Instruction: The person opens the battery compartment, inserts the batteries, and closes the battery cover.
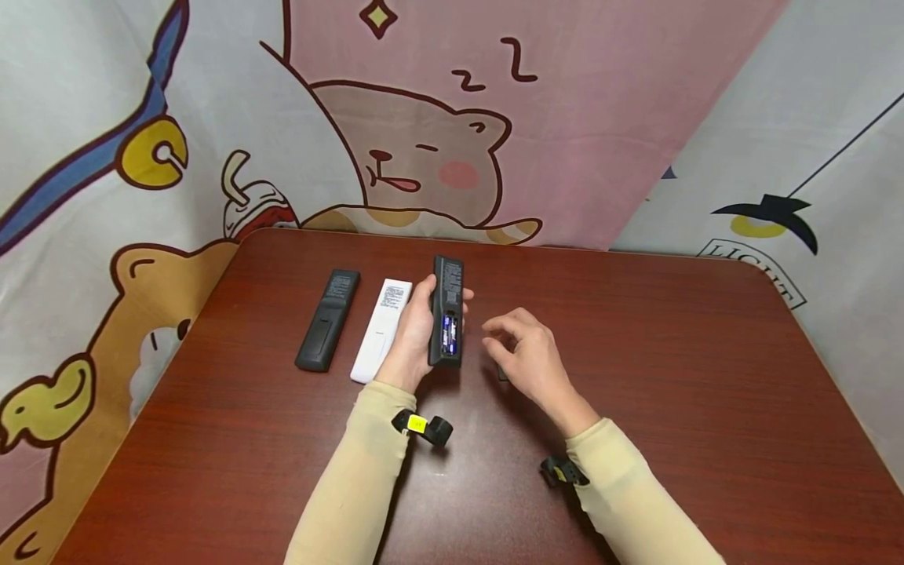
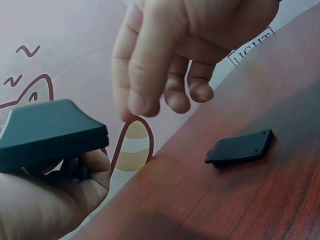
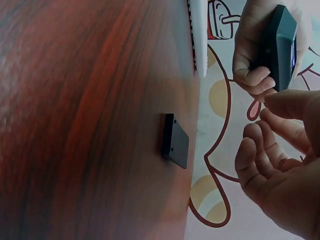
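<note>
My left hand [image 1: 412, 333] grips a black remote control [image 1: 447, 286], back side up, its fingers wrapped round the sides. The battery compartment is uncovered, and two dark-blue batteries [image 1: 450, 335] lie side by side in it. My right hand [image 1: 535, 359] hovers to the right of the remote, fingers loosely bent and holding nothing. Below it on the table lies a black battery cover [image 2: 240, 148], mostly hidden by the hand in the head view. The right wrist view shows the same cover [image 3: 176, 142] resting on the wood, apart from the fingers.
To the left, a white remote control [image 1: 377, 333] and another black remote control [image 1: 328, 322] lie back side up on the brown wooden table [image 1: 671, 353]. A cartoon-printed cloth [image 1: 600, 94] hangs behind the table's far edge.
</note>
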